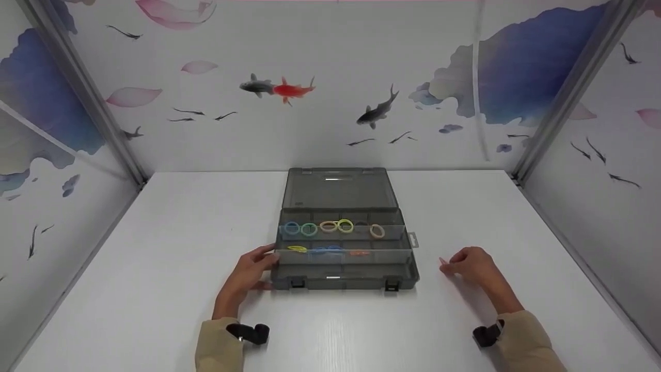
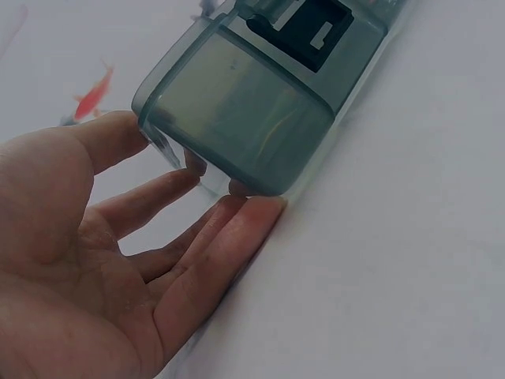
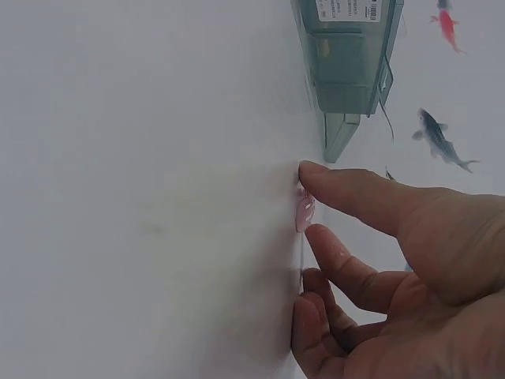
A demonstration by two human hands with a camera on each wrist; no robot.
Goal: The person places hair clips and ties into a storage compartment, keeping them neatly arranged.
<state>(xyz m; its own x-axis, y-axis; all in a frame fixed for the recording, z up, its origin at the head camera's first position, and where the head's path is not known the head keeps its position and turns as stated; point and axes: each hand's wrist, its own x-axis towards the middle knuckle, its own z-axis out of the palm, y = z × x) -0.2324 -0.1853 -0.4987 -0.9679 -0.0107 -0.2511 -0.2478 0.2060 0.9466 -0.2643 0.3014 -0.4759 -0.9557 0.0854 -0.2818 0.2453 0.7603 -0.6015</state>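
Note:
A grey see-through compartment box [image 1: 345, 284] lies on the table with its lid [image 1: 338, 188] laid back. Against its left side rests my left hand [image 1: 249, 271]; in the left wrist view the extended fingers [image 2: 229, 245] touch the box's end wall. Hair ties, including a blue one [image 1: 292, 228] and a yellow one [image 1: 345, 226], are in the back row. The middle row has a yellow clip [image 1: 297, 249], blue pieces [image 1: 328, 249] and an orange piece [image 1: 359, 252]. To the right of the box, my right hand [image 1: 472, 263] pinches a small pink hair clip [image 3: 305, 212] at the tabletop.
White walls printed with fish and petals enclose the white table [image 1: 330, 330] at the back and sides. A hanging tab [image 1: 413, 239] sticks out from the box's right side. Black wrist cameras are strapped at both sleeves.

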